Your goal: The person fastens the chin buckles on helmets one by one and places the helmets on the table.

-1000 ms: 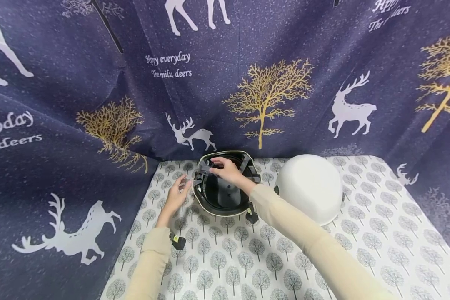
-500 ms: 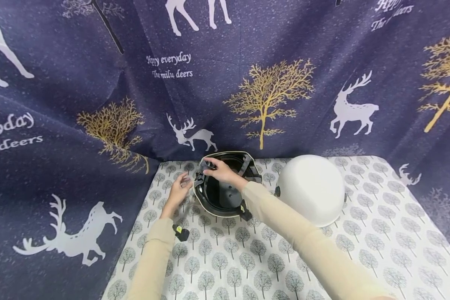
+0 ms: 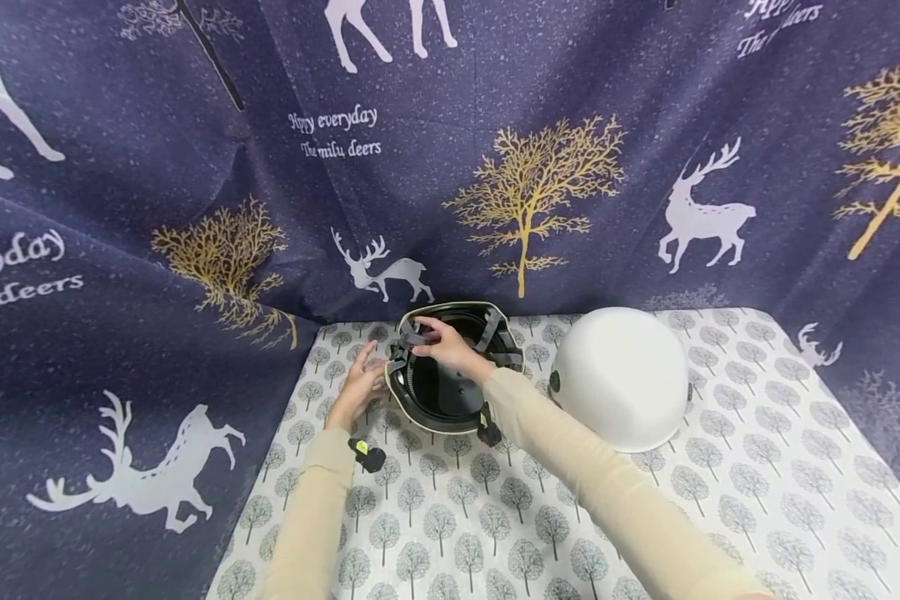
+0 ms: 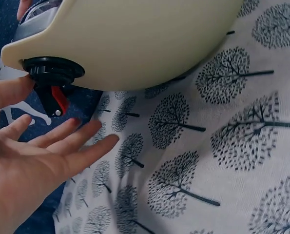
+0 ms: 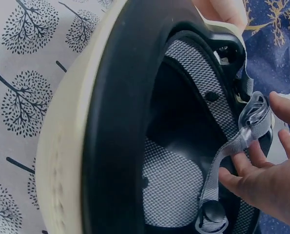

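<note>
A cream helmet lies upside down on the table, its black padded inside facing up. My right hand reaches over it. In the right wrist view, the thumb and curled fingers of that hand hold a grey chin strap close to its clear plastic slider. My left hand is at the helmet's left side, palm turned up and fingers spread. Its thumb touches the rim beside a round black side knob, from which a black and red clip hangs.
A white helmet stands dome up to the right of the cream one, with a black round piece on its side. A tree-print cloth covers the table. Behind hangs a dark blue curtain with deer and trees.
My right hand has moved slightly left over the helmet, still at the strap. My left hand's fingers have spread and shifted a little toward the helmet's side. Both helmets stay in place.
</note>
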### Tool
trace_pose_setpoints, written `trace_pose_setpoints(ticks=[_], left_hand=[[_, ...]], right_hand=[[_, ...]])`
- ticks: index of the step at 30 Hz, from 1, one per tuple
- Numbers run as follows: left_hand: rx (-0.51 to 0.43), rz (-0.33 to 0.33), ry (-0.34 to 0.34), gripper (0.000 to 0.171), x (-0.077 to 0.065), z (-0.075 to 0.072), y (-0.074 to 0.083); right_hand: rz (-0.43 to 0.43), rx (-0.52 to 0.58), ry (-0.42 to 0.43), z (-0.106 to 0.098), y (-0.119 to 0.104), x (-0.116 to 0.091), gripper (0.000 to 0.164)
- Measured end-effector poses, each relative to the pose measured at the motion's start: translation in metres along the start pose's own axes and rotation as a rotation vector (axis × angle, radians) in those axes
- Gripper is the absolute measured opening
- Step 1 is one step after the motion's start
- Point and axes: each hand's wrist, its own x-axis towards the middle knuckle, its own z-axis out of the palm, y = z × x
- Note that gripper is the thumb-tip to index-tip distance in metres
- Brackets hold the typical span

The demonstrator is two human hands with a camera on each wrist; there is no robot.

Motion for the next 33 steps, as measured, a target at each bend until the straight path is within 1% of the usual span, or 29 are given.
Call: trace_pose_setpoints(ticks=[4, 8, 11, 13, 15, 19, 21, 24, 26, 30, 32, 33], left_hand=[[-0.110, -0.014, -0.015, 0.065, 0.002, 0.002, -0.001], [-0.177, -0.004, 0.017, 0.064, 0.003, 0.004, 0.000], [-0.188, 0.004, 0.035, 0.064, 0.003, 0.005, 0.001], [-0.190, 0.010, 0.035, 0.063, 0.002, 0.005, 0.002], [-0.174, 0.022, 0.034, 0.062, 0.002, 0.005, 0.003], [-0.185, 0.047, 0.048, 0.059, 0.001, 0.005, 0.005], [-0.213, 0.054, 0.061, 0.059, 0.001, 0.006, 0.006], [-0.234, 0.054, 0.067, 0.059, 0.000, 0.005, 0.009], [-0.238, 0.056, 0.067, 0.059, 0.000, 0.005, 0.009], [-0.215, 0.057, 0.068, 0.058, -0.001, 0.005, 0.011], [-0.208, 0.056, 0.074, 0.057, -0.001, 0.005, 0.011], [-0.206, 0.052, 0.071, 0.056, -0.003, 0.006, 0.014]], right_hand=[[0.001, -0.011, 0.011, 0.001, 0.001, -0.001, 0.059], [-0.005, 0.007, 0.011, 0.003, 0.002, -0.001, 0.059], [0.005, 0.033, 0.010, 0.004, 0.003, -0.002, 0.058], [0.019, 0.045, 0.008, 0.004, 0.003, -0.004, 0.058], [0.034, 0.054, 0.003, 0.004, 0.002, -0.006, 0.056], [0.039, 0.042, -0.015, 0.002, 0.002, -0.009, 0.054], [0.037, 0.026, -0.018, 0.001, 0.001, -0.010, 0.053], [0.049, 0.020, -0.025, 0.000, 0.001, -0.011, 0.051], [0.073, 0.042, -0.029, 0.000, 0.002, -0.012, 0.048], [0.120, 0.097, -0.038, 0.001, 0.004, -0.013, 0.037], [0.127, 0.099, -0.029, 0.000, 0.005, -0.015, 0.036], [0.122, 0.088, -0.022, 0.000, 0.005, -0.015, 0.036]])
